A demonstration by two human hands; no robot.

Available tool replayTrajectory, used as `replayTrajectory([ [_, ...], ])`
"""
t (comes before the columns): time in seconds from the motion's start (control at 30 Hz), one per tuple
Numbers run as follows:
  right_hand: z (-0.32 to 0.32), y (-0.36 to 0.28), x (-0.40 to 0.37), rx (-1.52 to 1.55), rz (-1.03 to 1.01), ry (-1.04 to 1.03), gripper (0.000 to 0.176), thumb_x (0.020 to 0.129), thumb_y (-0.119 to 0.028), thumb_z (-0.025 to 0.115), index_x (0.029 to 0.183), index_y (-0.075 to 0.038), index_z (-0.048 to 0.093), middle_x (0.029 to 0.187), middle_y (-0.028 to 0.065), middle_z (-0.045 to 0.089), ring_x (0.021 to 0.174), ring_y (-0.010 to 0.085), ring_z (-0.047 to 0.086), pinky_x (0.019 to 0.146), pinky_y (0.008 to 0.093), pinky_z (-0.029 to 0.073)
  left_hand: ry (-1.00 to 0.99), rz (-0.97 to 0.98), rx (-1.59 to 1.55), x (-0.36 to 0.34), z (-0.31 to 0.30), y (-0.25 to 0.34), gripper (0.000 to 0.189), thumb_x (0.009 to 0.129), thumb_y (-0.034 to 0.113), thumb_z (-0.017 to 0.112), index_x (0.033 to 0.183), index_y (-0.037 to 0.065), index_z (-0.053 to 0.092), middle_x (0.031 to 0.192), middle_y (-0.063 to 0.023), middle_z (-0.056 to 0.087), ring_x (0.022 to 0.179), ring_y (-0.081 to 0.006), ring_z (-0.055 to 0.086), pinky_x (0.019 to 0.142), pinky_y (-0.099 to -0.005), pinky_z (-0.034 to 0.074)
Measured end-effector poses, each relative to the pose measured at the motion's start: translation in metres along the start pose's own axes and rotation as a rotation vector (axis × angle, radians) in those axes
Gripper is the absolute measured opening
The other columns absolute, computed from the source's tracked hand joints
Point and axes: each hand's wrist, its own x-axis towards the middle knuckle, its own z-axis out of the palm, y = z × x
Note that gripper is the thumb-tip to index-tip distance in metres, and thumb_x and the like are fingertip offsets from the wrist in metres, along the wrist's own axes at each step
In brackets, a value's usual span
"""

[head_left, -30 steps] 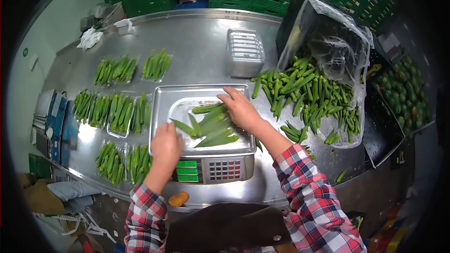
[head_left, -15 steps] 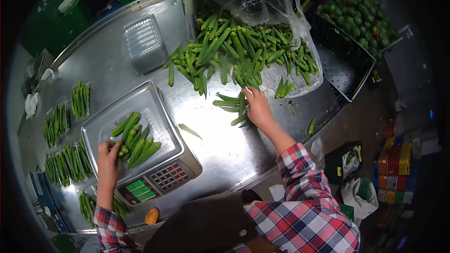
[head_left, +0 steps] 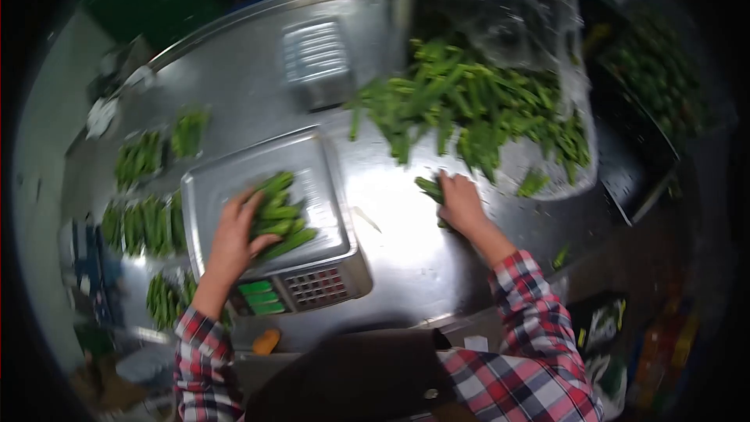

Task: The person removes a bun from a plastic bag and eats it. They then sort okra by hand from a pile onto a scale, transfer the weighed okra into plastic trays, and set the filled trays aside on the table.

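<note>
Cupping okra [head_left: 283, 215] near the tray [head_left: 226, 180]'s front edge, left hand [head_left: 231, 241] is half-open. Right hand [head_left: 464, 208] pinches pods [head_left: 426, 186]; loosened fingers could drop them.

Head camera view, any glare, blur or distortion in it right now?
Head view: white glare on the metal table between the scale and right hand; heaped green pods smeared; far table edge bowed, as if by a wide lens; corners black.

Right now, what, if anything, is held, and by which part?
The right hand grips okra pods by their right part, left ends jutting free. The left hand cups more okra on the scale; whether it grips cannot be told.
</note>
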Motion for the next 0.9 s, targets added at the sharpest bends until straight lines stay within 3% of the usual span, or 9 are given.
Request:
replayTrajectory([
  [0.13, 0.005, -0.005, 0.006, 0.026, 0.028, -0.010, 0.060, 0.057, -0.008, 0.068, 0.113, 0.000, 0.047, 0.093, 0.0185, 0.051, 0.086, 0.0356, 0.052, 0.078, 0.0419, 0.044, -0.071, 0.052, 0.047, -0.022, 0.013, -0.017, 0.079, 0.067, 0.033, 0.072, 0.132, 0.006, 0.036, 0.137, -0.0176, 0.034, 0.123, -0.0362, 0.036, 0.103, -0.0440, 0.029],
  [0.17, 0.004, -0.003, 0.009, 0.117, 0.057, -0.039, 0.049, 0.063, -0.008, 0.060, 0.110, 0.001, 0.049, 0.092, 0.0199, 0.051, 0.089, 0.0361, 0.053, 0.076, 0.0440, 0.045, -0.032, 0.008, 0.030, -0.027, 0.011, -0.016, 0.079, 0.068, 0.032, 0.072, 0.132, 0.005, 0.036, 0.137, -0.0177, 0.033, 0.123, -0.0362, 0.035, 0.103, -0.0435, 0.029],
  [0.27, -0.017, -0.023, 0.018, 0.387, -0.043, 0.113, 0.051, 0.064, -0.005, 0.062, 0.112, 0.001, 0.046, 0.098, 0.0191, 0.050, 0.095, 0.0352, 0.051, 0.081, 0.0394, 0.043, 0.128, -0.092, -0.094, -0.037, 0.007, -0.022, 0.078, 0.069, 0.028, 0.071, 0.133, 0.003, 0.034, 0.139, -0.0181, 0.030, 0.125, -0.0363, 0.033, 0.104, -0.0418, 0.028],
  [0.47, -0.092, -0.181, 0.052, 0.547, -0.706, 0.052, 0.058, 0.065, -0.003, 0.064, 0.120, -0.003, 0.044, 0.102, 0.0163, 0.048, 0.096, 0.0329, 0.052, 0.084, 0.0374, 0.044, 0.416, -0.205, -0.355, -0.060, 0.017, -0.020, 0.067, 0.076, 0.013, 0.063, 0.133, 0.000, 0.032, 0.138, -0.0185, 0.032, 0.127, -0.0331, 0.032, 0.105, -0.0383, 0.026],
  [0.57, -0.086, -0.239, 0.075, 0.467, -0.853, -0.099, 0.062, 0.068, -0.016, 0.066, 0.125, -0.005, 0.044, 0.112, 0.0170, 0.049, 0.105, 0.0327, 0.048, 0.093, 0.0389, 0.039, 0.465, -0.271, -0.429, -0.076, 0.013, -0.010, 0.062, 0.078, 0.010, 0.058, 0.133, 0.000, 0.032, 0.136, -0.0177, 0.035, 0.126, -0.0308, 0.035, 0.105, -0.0375, 0.026],
  [0.67, -0.069, -0.264, 0.083, 0.228, -0.884, -0.252, 0.060, 0.072, -0.026, 0.066, 0.125, -0.005, 0.046, 0.118, 0.0176, 0.048, 0.109, 0.0328, 0.046, 0.096, 0.0413, 0.035, 0.533, -0.332, -0.498, -0.098, 0.015, -0.016, 0.056, 0.082, 0.013, 0.055, 0.132, 0.000, 0.035, 0.134, -0.0168, 0.038, 0.125, -0.0293, 0.036, 0.104, -0.0364, 0.027],
  [0.7, -0.069, -0.265, 0.086, 0.221, -0.884, -0.238, 0.062, 0.074, -0.036, 0.065, 0.124, -0.005, 0.048, 0.122, 0.0176, 0.047, 0.113, 0.0331, 0.044, 0.098, 0.0426, 0.033, 0.556, -0.350, -0.517, -0.106, 0.014, -0.021, 0.054, 0.083, 0.014, 0.054, 0.131, -0.001, 0.036, 0.133, -0.0164, 0.040, 0.124, -0.0287, 0.036, 0.104, -0.0360, 0.027],
  [0.8, -0.085, -0.248, 0.083, 0.361, -0.894, -0.037, 0.064, 0.073, -0.041, 0.067, 0.124, -0.006, 0.048, 0.123, 0.0171, 0.047, 0.115, 0.0339, 0.043, 0.097, 0.0415, 0.034, 0.681, -0.398, -0.604, -0.128, 0.013, -0.028, 0.047, 0.089, 0.018, 0.050, 0.129, -0.001, 0.039, 0.129, -0.0155, 0.044, 0.123, -0.0270, 0.039, 0.103, -0.0354, 0.027],
  [0.9, -0.105, -0.211, 0.066, 0.498, -0.725, 0.068, 0.051, 0.077, -0.025, 0.067, 0.120, -0.003, 0.050, 0.122, 0.0156, 0.048, 0.115, 0.0309, 0.044, 0.098, 0.0377, 0.035, 0.745, -0.457, -0.584, -0.145, 0.016, -0.038, 0.039, 0.094, 0.019, 0.042, 0.127, -0.003, 0.041, 0.127, -0.0147, 0.046, 0.120, -0.0237, 0.042, 0.102, -0.0335, 0.029],
])
